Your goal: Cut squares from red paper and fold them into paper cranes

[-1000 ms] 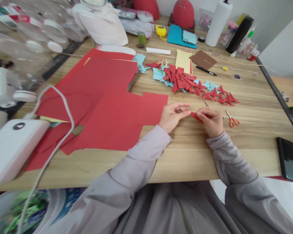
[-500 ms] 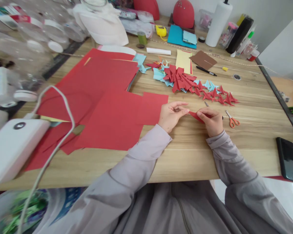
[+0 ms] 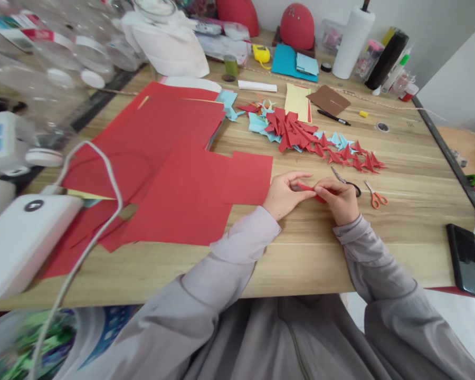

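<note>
A small folded piece of red paper (image 3: 305, 187) is held between both hands above the table. My left hand (image 3: 284, 195) pinches it from the left, thumb and fingers meeting near its middle. From the other side my right hand (image 3: 338, 198) grips it between thumb and forefinger; part of the paper is hidden behind the fingers. Black-handled scissors (image 3: 339, 176) lie just beyond my right hand, and orange-handled scissors (image 3: 376, 196) lie to its right. Beyond the hands spreads a pile of folded red paper pieces (image 3: 291, 129) with light blue ones among them.
Large red paper sheets (image 3: 182, 200) cover the table's left part. A white power bank (image 3: 27, 243) with a cable stands at the left edge, near plastic bottles (image 3: 91, 55). A black phone (image 3: 467, 258) lies at the right edge. A pen (image 3: 333, 117) and brown paper (image 3: 329, 100) lie farther back.
My left hand has shifted slightly right, closer to my right hand. The red paper now shows inside the left hand's grip, and more of the black-handled scissors is visible.
</note>
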`<state>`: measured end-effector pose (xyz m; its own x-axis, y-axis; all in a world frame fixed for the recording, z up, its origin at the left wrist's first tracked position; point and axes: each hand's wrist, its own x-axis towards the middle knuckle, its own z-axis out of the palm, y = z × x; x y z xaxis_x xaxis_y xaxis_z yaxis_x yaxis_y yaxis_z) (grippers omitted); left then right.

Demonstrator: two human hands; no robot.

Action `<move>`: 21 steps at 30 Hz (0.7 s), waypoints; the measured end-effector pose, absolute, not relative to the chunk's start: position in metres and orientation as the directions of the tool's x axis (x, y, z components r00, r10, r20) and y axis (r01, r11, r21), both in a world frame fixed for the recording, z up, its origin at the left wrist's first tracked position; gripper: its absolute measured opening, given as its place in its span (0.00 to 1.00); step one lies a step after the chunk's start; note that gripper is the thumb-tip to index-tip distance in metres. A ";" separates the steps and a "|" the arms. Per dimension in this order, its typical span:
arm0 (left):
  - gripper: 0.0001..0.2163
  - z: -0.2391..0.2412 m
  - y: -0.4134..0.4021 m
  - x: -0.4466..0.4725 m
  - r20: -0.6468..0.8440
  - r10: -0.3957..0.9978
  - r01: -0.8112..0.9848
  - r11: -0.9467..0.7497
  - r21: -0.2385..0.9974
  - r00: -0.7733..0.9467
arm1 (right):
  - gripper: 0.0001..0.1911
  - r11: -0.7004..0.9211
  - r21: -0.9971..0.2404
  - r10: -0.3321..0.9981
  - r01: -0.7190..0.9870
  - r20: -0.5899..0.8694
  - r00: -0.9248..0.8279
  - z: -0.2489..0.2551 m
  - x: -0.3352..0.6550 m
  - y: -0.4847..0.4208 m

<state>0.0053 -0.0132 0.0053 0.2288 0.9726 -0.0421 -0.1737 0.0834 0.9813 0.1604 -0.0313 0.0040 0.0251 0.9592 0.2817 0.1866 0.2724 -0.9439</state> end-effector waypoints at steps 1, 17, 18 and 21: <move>0.22 0.005 -0.013 0.005 -0.037 0.977 -0.149 0.070 0.986 0.211 | 0.08 0.259 -0.950 0.963 0.173 0.268 0.029 0.003 0.160 -0.032; 0.27 0.006 -0.012 0.004 -0.045 0.989 -0.307 0.087 0.948 0.140 | 0.12 0.193 -0.970 0.971 0.150 0.211 0.114 -0.001 0.165 -0.030; 0.28 0.006 -0.012 0.004 -0.051 0.989 -0.319 0.094 0.943 0.141 | 0.12 0.195 -0.971 0.971 0.141 0.211 0.113 -0.001 0.165 -0.030; 0.31 0.005 -0.012 0.004 -0.062 0.987 -0.328 0.107 0.939 0.146 | 0.11 0.217 -0.969 0.967 0.122 0.230 0.110 -0.001 0.165 -0.030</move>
